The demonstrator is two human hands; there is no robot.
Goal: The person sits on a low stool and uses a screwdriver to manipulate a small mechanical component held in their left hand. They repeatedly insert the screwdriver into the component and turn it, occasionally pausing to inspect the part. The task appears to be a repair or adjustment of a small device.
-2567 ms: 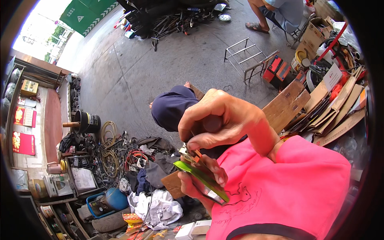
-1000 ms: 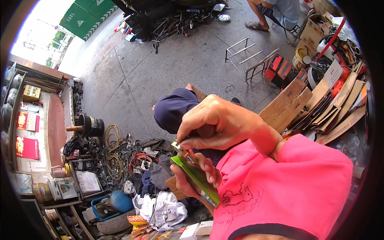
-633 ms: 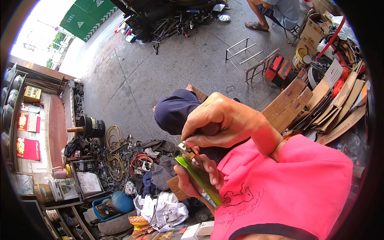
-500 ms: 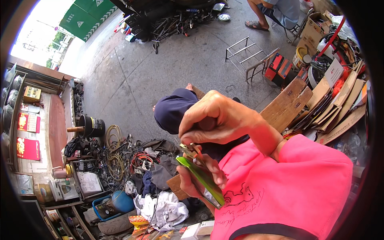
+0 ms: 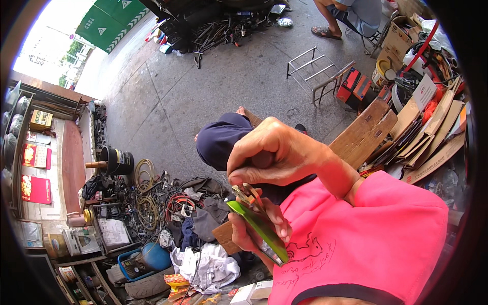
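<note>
My left hand (image 5: 243, 235) is wrapped round a flat, bright green-edged thing (image 5: 257, 230), shaped like a phone and tilted in front of my pink shirt. At its upper end is a small silvery metal piece (image 5: 241, 192) with an orange-brown strip (image 5: 257, 199) beside it, among the left fingers. Just above, my right hand (image 5: 277, 152) is closed, thumb and forefinger pressed together close to the metal piece. Whatever these fingers pinch is hidden or too small to make out. A knee in dark navy cloth (image 5: 218, 142) shows behind the right hand.
A wooden bench (image 5: 365, 133) and stacked flattened cardboard (image 5: 432, 134) lie to the right, a metal stool frame (image 5: 312, 66) beyond. Cables (image 5: 147, 198), white cloths (image 5: 206, 269) and a black bucket (image 5: 117, 160) crowd the left. Another person (image 5: 351, 15) sits at the far right.
The left hand and the green-edged thing have shifted slightly right and tilted. The metal piece now shows more clearly below the right fingertips. The right hand has barely moved.
</note>
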